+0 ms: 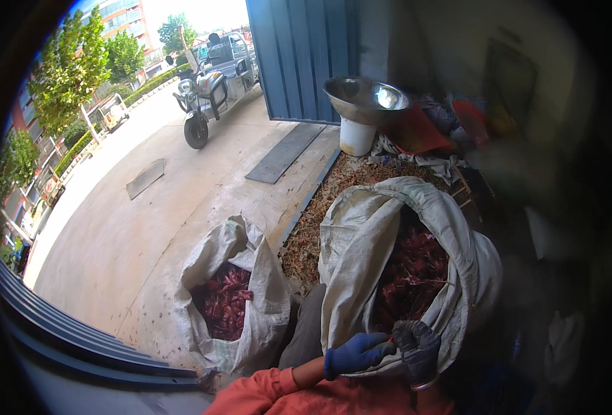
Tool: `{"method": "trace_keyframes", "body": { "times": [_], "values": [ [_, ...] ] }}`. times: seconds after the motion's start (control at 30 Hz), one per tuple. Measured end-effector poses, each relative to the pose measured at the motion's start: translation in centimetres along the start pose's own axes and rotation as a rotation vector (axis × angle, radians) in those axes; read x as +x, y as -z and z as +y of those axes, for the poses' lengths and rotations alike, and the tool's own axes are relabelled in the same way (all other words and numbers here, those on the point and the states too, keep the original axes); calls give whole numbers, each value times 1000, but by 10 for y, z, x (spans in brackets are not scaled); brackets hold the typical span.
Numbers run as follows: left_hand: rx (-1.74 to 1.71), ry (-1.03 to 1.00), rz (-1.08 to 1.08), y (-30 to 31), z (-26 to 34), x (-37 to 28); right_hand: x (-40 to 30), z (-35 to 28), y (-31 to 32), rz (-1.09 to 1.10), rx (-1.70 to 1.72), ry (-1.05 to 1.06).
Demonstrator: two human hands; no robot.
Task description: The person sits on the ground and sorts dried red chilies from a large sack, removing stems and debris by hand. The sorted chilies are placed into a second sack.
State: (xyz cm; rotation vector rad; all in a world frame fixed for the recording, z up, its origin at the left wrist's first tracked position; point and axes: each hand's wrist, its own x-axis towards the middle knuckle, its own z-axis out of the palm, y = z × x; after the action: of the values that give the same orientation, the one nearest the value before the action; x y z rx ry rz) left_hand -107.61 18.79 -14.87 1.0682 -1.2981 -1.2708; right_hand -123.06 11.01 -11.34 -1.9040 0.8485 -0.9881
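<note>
My left hand (pixel 359 355), in a blue knit glove, pinches a small red piece (pixel 390 338), apparently a dried chili pepper, at its fingertips. Right beside it is my right hand (pixel 418 348) in a darker glove, fingers curled; whether it also grips the piece is hidden. Both hands are over the near rim of a large white woven sack (pixel 357 259) with a rolled-down edge. Dark red dried chili peppers (pixel 412 275) fill its mouth. To the left stands a smaller white woven sack (pixel 267 301), also holding dried red chilies (pixel 225 306).
Chili stems and scraps (pixel 306 244) litter the floor behind the large sack. A steel basin (pixel 366 101) rests on a white bucket (pixel 356 136) near a blue corrugated metal door (pixel 306 57). Outside stand a cargo tricycle (pixel 215 85) and flat boards (pixel 285 153).
</note>
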Motion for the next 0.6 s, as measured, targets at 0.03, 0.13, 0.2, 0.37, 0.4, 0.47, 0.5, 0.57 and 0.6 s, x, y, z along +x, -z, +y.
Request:
{"method": "trace_keyframes", "body": {
  "times": [0.03,0.13,0.2,0.37,0.4,0.47,0.5,0.57,0.6],
  "values": [
    [41,-51,-13,-1,2,1,1,3,0,-9,210,-197],
    [142,-75,79,2,-5,-1,10,16,-3,-166,115,-36],
    [279,-102,56,5,-2,0,10,32,-3,-174,-117,302],
    [421,-138,43,1,-1,0,3,41,-3,-144,-77,316],
    [424,-121,27,2,3,1,2,40,-3,-130,-80,307],
    [420,-63,-8,4,1,3,3,29,-5,-75,295,-234],
    [367,-53,-48,4,1,3,4,25,-6,-42,482,-504],
    [259,-33,-127,1,-1,2,8,39,-5,89,858,-705],
    [239,-150,-105,-5,-3,0,10,50,-2,150,781,-604]
  ]
}}
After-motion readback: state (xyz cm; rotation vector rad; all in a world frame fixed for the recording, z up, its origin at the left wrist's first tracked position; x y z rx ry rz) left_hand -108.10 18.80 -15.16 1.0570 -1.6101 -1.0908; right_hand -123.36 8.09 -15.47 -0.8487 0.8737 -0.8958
